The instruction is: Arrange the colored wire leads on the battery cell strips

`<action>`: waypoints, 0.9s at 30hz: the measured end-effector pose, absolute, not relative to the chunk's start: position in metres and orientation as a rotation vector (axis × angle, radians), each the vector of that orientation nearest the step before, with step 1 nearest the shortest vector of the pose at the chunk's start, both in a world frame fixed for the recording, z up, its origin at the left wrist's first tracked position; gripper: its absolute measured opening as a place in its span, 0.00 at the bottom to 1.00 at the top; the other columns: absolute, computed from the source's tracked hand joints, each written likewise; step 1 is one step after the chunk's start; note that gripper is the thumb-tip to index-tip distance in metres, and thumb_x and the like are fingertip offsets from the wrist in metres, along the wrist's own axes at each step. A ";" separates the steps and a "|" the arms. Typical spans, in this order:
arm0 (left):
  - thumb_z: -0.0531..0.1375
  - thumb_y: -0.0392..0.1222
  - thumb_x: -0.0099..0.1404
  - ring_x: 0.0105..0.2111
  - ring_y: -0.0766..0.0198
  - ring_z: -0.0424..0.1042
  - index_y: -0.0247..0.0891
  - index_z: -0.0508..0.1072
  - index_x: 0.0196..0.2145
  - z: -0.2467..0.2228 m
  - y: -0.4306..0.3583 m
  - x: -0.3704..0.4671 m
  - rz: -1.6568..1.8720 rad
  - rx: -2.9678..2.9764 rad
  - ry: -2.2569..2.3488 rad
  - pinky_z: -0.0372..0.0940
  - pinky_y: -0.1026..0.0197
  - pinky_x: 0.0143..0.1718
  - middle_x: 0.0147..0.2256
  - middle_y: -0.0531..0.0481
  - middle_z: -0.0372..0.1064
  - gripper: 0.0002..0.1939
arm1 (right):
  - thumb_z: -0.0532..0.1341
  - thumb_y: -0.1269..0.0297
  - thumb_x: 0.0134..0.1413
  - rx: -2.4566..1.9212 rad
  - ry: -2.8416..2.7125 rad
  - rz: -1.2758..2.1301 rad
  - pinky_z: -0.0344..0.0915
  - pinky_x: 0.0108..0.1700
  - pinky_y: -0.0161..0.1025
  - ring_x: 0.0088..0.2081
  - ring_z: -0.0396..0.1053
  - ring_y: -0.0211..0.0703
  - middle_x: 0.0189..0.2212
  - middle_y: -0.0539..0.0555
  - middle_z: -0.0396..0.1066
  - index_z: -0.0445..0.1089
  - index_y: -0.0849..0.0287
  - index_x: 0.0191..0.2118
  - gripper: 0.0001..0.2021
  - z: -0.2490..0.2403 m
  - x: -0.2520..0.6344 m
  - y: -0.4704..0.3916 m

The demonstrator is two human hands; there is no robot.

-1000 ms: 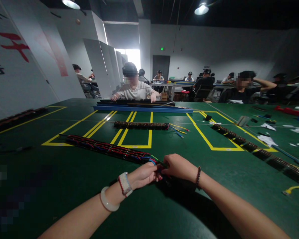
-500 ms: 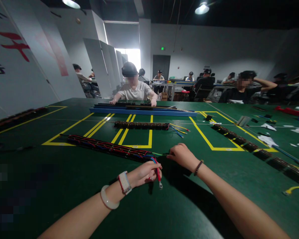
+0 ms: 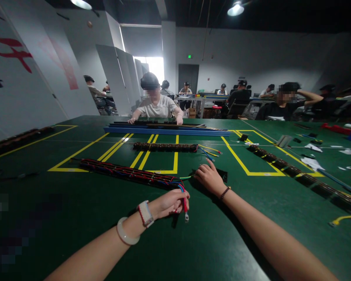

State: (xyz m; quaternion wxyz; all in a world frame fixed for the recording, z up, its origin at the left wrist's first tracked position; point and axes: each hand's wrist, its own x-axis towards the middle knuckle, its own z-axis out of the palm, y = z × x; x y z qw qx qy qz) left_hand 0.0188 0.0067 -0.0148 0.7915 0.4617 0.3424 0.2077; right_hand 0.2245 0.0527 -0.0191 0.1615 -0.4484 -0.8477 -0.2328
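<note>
A long dark bundle (image 3: 125, 171) wound with red and blue wires lies slanted across the green table. From its right end hang red and blue wires (image 3: 185, 201), one tipped with a metal ring lug (image 3: 187, 218). My left hand (image 3: 169, 203) is closed around these wires. Between the bundle and my right hand (image 3: 209, 177) runs a green wire (image 3: 187, 177). My right fingers are bent over its end, low at the tabletop, with one finger raised; the fingertips are partly hidden. Just beyond that hand lies a black flat piece (image 3: 222, 175), partly covered.
A shorter wired bundle (image 3: 166, 147) lies ahead, and a long one (image 3: 298, 173) runs along the right. Across the table a co-worker (image 3: 156, 101) handles dark strips on a blue rail (image 3: 166, 131). Paper scraps (image 3: 311, 162) are strewn at right. Yellow tape (image 3: 175, 160) marks the table.
My right hand has lowered toward the tabletop and turned, with one finger lifting. The black flat piece now shows beyond it. My left hand keeps its hold on the wires.
</note>
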 end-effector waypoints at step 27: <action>0.50 0.41 0.64 0.17 0.73 0.60 0.34 0.61 0.33 -0.025 0.007 0.021 0.655 0.769 0.661 0.49 0.70 0.17 0.26 0.49 0.65 0.07 | 0.46 0.62 0.63 -0.949 -2.335 -0.089 0.54 0.38 0.37 0.31 0.59 0.39 0.27 0.52 0.68 0.68 0.60 0.33 0.16 -0.011 0.195 0.034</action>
